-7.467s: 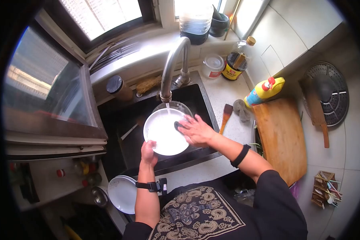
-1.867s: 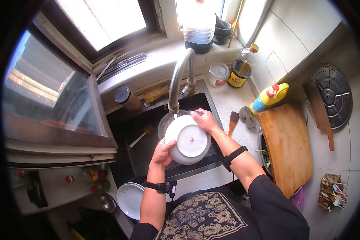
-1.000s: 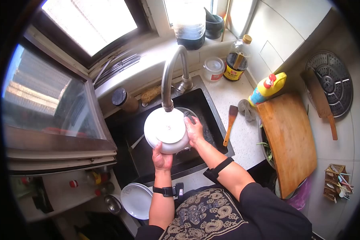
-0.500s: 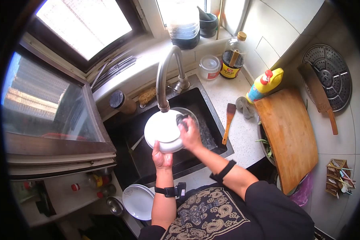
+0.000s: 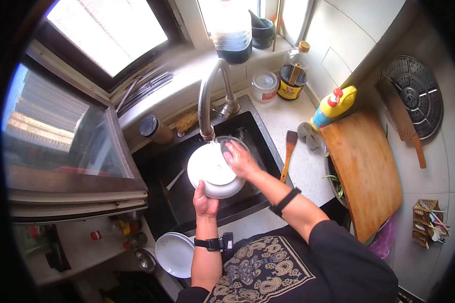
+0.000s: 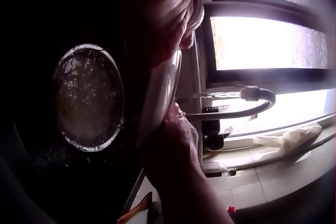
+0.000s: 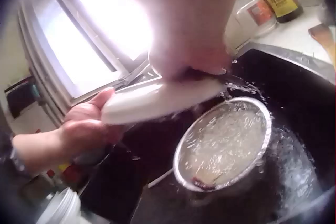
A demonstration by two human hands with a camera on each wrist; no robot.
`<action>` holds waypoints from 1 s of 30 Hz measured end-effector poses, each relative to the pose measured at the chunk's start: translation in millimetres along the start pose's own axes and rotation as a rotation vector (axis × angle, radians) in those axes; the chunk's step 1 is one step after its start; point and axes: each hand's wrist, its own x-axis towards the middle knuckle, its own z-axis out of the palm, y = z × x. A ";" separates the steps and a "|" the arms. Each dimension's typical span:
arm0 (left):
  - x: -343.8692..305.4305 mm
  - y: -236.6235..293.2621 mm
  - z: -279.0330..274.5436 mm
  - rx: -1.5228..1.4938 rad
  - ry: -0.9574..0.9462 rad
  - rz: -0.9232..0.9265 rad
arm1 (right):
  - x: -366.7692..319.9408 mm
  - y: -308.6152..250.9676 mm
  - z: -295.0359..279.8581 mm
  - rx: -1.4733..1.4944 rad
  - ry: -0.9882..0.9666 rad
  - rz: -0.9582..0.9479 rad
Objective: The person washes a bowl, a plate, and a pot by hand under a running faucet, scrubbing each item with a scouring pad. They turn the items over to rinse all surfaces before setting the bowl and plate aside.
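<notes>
Above the black sink [image 5: 169, 207], a white plate [image 5: 212, 169] is held bottom up under the running tap [image 5: 206, 96]. My left hand [image 5: 206, 200] grips its near rim, thumb on the upturned base. My right hand [image 5: 239, 160] holds a dark scrubbing pad [image 5: 224, 146] against the plate's right side; its fingers cover most of the pad. In the right wrist view the plate [image 7: 157, 100] is tilted, with the left hand [image 7: 89, 121] at its edge and water running off the other side. Below it in the sink stands a round bowl [image 7: 266, 124] full of water.
Two stacked white plates [image 5: 173, 255] stand left of the sink, beside a metal bowl [image 5: 145, 260]. On the right counter are a wooden spatula [image 5: 289, 154], a grey scrubber [image 5: 309, 136], a yellow bottle [image 5: 336, 107] and a cutting board [image 5: 364, 174]. An open window [image 5: 81, 136] juts in at left.
The plate was face up, then was turned bottom up. Over the last half second the right hand has moved the pad slightly along the plate, and the plate has shifted a little right.
</notes>
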 end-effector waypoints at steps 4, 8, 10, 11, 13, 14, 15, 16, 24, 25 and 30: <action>15.5 -12.5 -6.2 -0.158 0.031 0.017 | -51.6 -24.3 21.1 -0.138 0.011 -0.179; 29.9 -36.7 -40.2 -0.404 -0.296 0.053 | -65.8 -64.3 34.9 -0.140 0.042 -0.384; 24.5 -24.1 -37.5 -0.416 -0.241 0.006 | -63.0 -70.3 28.1 -0.117 -0.011 -0.439; 21.6 -15.1 -41.5 -0.423 -0.213 -0.016 | -61.5 -65.9 21.6 -0.156 -0.049 -0.496; 19.5 -3.9 -50.0 -0.276 -0.094 0.027 | -64.8 -55.4 8.2 -0.215 -0.076 -0.519; 13.0 3.6 -32.7 -0.218 -0.049 0.046 | -66.2 -48.0 -0.1 -0.236 -0.064 -0.487; 6.6 10.0 -16.4 -0.163 -0.001 0.067 | -66.2 -41.4 -5.4 -0.258 -0.055 -0.456; 1.0 14.2 -7.2 -0.137 0.017 0.092 | -60.1 -31.4 -5.0 -0.155 0.083 -0.374; -1.3 15.8 -26.1 -0.020 0.027 -0.107 | 21.1 18.6 -19.2 1.131 -0.192 0.629; 2.0 13.5 -34.4 0.004 0.038 -0.117 | 20.1 6.4 -29.9 1.083 -0.205 0.602; 7.3 8.8 -42.0 0.341 0.152 -0.289 | 7.6 -24.4 -59.6 0.826 -0.201 0.358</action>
